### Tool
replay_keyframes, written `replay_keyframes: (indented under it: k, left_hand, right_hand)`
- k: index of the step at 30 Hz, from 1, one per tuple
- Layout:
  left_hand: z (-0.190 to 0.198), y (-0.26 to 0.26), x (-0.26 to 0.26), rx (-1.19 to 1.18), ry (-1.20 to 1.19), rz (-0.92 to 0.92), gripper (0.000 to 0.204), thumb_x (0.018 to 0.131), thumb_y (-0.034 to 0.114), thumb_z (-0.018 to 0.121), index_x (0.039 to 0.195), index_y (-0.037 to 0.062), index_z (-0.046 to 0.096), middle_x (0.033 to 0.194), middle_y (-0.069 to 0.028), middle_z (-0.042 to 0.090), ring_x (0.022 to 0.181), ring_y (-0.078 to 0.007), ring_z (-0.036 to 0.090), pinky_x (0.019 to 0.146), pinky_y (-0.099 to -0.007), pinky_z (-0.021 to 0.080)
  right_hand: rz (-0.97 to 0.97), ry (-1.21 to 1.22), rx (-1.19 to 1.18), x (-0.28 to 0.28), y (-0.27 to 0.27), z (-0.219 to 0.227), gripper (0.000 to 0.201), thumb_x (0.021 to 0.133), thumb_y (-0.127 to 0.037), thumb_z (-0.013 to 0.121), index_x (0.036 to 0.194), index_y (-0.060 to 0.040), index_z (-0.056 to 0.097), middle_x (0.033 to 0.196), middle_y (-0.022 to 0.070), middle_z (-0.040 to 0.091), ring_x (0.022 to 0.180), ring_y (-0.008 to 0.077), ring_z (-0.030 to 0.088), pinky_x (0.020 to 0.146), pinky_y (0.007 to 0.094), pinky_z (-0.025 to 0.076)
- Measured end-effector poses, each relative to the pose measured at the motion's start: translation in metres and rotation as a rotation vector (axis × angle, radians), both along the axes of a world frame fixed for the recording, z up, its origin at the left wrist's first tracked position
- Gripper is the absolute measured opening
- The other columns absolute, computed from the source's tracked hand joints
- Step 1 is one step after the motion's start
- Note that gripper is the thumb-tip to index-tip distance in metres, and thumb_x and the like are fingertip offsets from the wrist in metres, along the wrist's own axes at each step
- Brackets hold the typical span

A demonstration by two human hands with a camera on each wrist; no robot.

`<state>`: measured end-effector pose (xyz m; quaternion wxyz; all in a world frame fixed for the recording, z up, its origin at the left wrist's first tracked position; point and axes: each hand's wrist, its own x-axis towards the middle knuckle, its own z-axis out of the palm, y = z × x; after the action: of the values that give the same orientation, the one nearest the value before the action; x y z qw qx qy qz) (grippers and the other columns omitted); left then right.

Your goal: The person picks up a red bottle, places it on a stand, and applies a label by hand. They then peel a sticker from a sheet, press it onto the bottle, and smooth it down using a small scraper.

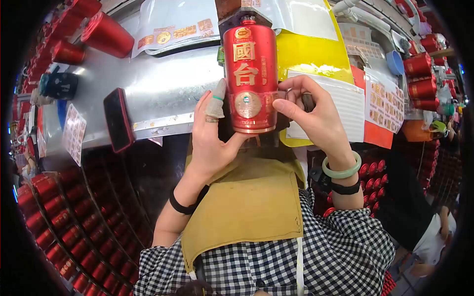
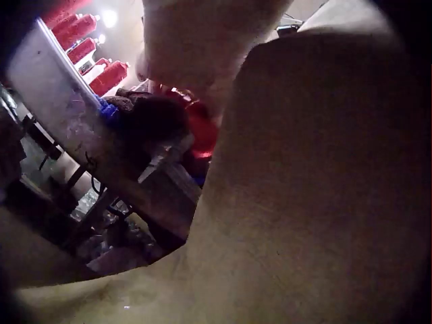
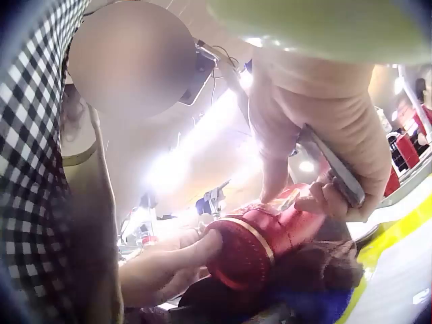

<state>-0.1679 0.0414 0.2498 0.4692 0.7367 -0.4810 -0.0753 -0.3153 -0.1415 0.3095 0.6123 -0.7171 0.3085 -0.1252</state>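
Here, the glossy red bottle with raised gold characters [image 1: 250, 74] lies in front of me, between my two hands, with its neck pointing away from me and its base toward me. My left hand [image 1: 212, 143] holds it at the lower left: the thumb is at the base and the fingers, one with a whitish cloth cover [image 1: 215, 103], are along the side. My right hand [image 1: 316, 108] is at the other side. Its thumb and fingertips are close together at the bottle, beside the round gold label [image 1: 248, 105], and its fingers are also curled around a flat grey metal tool [image 3: 334, 167]. If they pinch something thin there, I cannot tell. The left wrist view is too dark for showing the grip.

On the shiny metal table [image 1: 168, 93], at the left, there is a black phone with red edge [image 1: 118, 120], and farther away a white sheet with gold stickers [image 1: 173, 29]. To the right of the bottle there are a bright yellow sheet [image 1: 311, 52], a white lined paper [image 1: 328, 106] and a red sheet [image 1: 358, 93]. Farther right I see a second sheet of gold stickers [image 1: 384, 101] and a small light blue cup [image 1: 394, 62]. I wear a mustard apron [image 1: 247, 212], and a pale green bangle [image 1: 341, 167] is on my right wrist.
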Motion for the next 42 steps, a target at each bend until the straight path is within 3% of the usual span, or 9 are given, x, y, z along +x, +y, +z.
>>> replay_keyframes:
  k: [8, 12, 15, 18, 27, 32, 35, 38, 42]
  left_hand:
    - [-0.001, 0.004, 0.014, 0.092, 0.098, -0.109, 0.098, 0.075, 0.022, 0.089, 0.154, -0.0041, 0.037, 0.147, -0.0234, 0.054, 0.136, -0.0408, 0.051, 0.119, -0.0513, 0.034]
    - [0.010, 0.000, 0.008, 0.051, 0.196, -0.112, 0.108, 0.069, 0.025, 0.095, 0.155, -0.0041, 0.035, 0.150, -0.0250, 0.049, 0.136, -0.0418, 0.051, 0.118, -0.0501, 0.036]
    - [0.021, -0.011, -0.002, -0.058, 0.042, -0.062, 0.116, 0.063, 0.027, 0.098, 0.155, -0.0050, 0.035, 0.151, -0.0254, 0.046, 0.135, -0.0421, 0.051, 0.117, -0.0488, 0.039]
    - [0.023, -0.013, -0.001, -0.037, 0.005, -0.065, 0.117, 0.063, 0.027, 0.099, 0.155, -0.0060, 0.035, 0.152, -0.0259, 0.045, 0.136, -0.0414, 0.051, 0.115, -0.0469, 0.042]
    - [0.014, -0.010, 0.005, -0.025, 0.126, -0.125, 0.115, 0.067, 0.027, 0.098, 0.156, -0.0077, 0.033, 0.154, -0.0277, 0.046, 0.139, -0.0389, 0.051, 0.115, -0.0444, 0.043]
    - [0.029, -0.008, 0.013, 0.011, 0.155, -0.177, 0.115, 0.068, 0.024, 0.097, 0.157, -0.0078, 0.031, 0.154, -0.0262, 0.047, 0.141, -0.0340, 0.051, 0.116, -0.0423, 0.041]
    - [0.038, -0.013, 0.009, -0.059, 0.395, -0.233, 0.101, 0.080, 0.014, 0.089, 0.158, -0.0083, 0.028, 0.155, -0.0234, 0.045, 0.142, -0.0293, 0.048, 0.119, -0.0412, 0.038]
    - [0.046, -0.023, 0.011, -0.146, 0.913, -0.156, 0.075, 0.096, -0.006, 0.064, 0.159, -0.0079, 0.023, 0.160, -0.0208, 0.035, 0.147, -0.0262, 0.040, 0.122, -0.0418, 0.035]
    - [0.053, -0.025, 0.018, -0.089, 1.019, -0.161, 0.081, 0.094, -0.006, 0.066, 0.160, -0.0062, 0.019, 0.160, -0.0211, 0.035, 0.148, -0.0271, 0.039, 0.122, -0.0426, 0.036]
  right_hand:
    - [0.004, -0.086, 0.053, 0.005, 0.011, 0.006, 0.019, 0.092, -0.014, 0.077, 0.095, -0.0013, 0.064, 0.083, 0.0010, 0.065, 0.077, 0.0082, 0.060, 0.070, 0.0256, 0.049]
    - [0.024, -0.119, 0.094, 0.010, 0.010, 0.006, 0.017, 0.093, -0.008, 0.077, 0.097, -0.0036, 0.061, 0.091, -0.0035, 0.058, 0.078, 0.0009, 0.053, 0.068, 0.0175, 0.042]
    - [0.027, -0.161, 0.009, 0.012, 0.008, 0.008, 0.016, 0.094, -0.008, 0.076, 0.101, -0.0021, 0.063, 0.090, -0.0037, 0.058, 0.078, 0.0012, 0.052, 0.068, 0.0179, 0.042]
    - [0.005, -0.053, -0.046, 0.012, 0.004, 0.008, 0.025, 0.090, -0.020, 0.077, 0.100, 0.0021, 0.070, 0.090, 0.0068, 0.071, 0.084, 0.0117, 0.065, 0.076, 0.0280, 0.052]
    - [0.108, 0.076, -0.046, 0.011, -0.007, 0.016, 0.033, 0.090, -0.030, 0.080, 0.092, 0.0016, 0.070, 0.077, 0.0015, 0.067, 0.073, 0.0109, 0.063, 0.065, 0.0293, 0.050]
    - [0.059, -0.039, 0.153, 0.006, -0.006, 0.003, 0.024, 0.093, -0.021, 0.078, 0.100, 0.0003, 0.070, 0.084, 0.0014, 0.069, 0.081, 0.0093, 0.063, 0.073, 0.0266, 0.052]
    - [0.017, -0.041, 0.175, 0.003, -0.002, -0.002, 0.021, 0.094, -0.018, 0.076, 0.104, 0.0000, 0.071, 0.090, 0.0025, 0.071, 0.086, 0.0088, 0.063, 0.079, 0.0259, 0.051]
    - [-0.006, -0.023, 0.222, -0.001, -0.002, -0.005, 0.021, 0.096, -0.019, 0.074, 0.105, -0.0002, 0.072, 0.093, 0.0027, 0.072, 0.089, 0.0084, 0.063, 0.082, 0.0257, 0.051]
    - [-0.028, -0.005, 0.306, -0.003, -0.001, -0.010, 0.021, 0.097, -0.020, 0.073, 0.104, -0.0004, 0.073, 0.094, 0.0006, 0.071, 0.088, 0.0076, 0.062, 0.080, 0.0250, 0.050]
